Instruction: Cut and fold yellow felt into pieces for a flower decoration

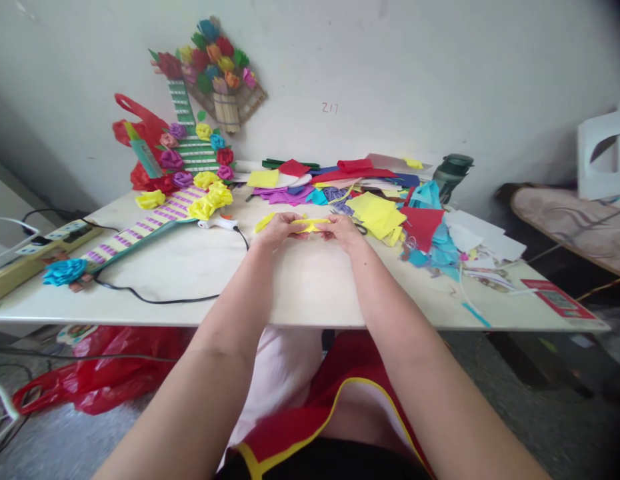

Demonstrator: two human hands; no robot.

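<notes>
Between my two hands a folded strip of yellow paper or cloth (314,227) is held a little above the table. My left hand (284,228) pinches its left end, and some more yellow material shows beyond that hand. The right end is pinched by my right hand (341,229). To the right lie flat yellow sheets (377,215). A white glue gun (219,222) with a black cord rests to the left, beside several yellow flowers (210,200) on a striped guitar-like craft (140,230).
Stacked coloured sheets (290,180) line the wall side, with red and blue scraps (423,230) to the right. A dark bottle (453,175) stands behind them. A power strip (55,243) sits at the left edge. A black cord (155,300) crosses the table (310,293).
</notes>
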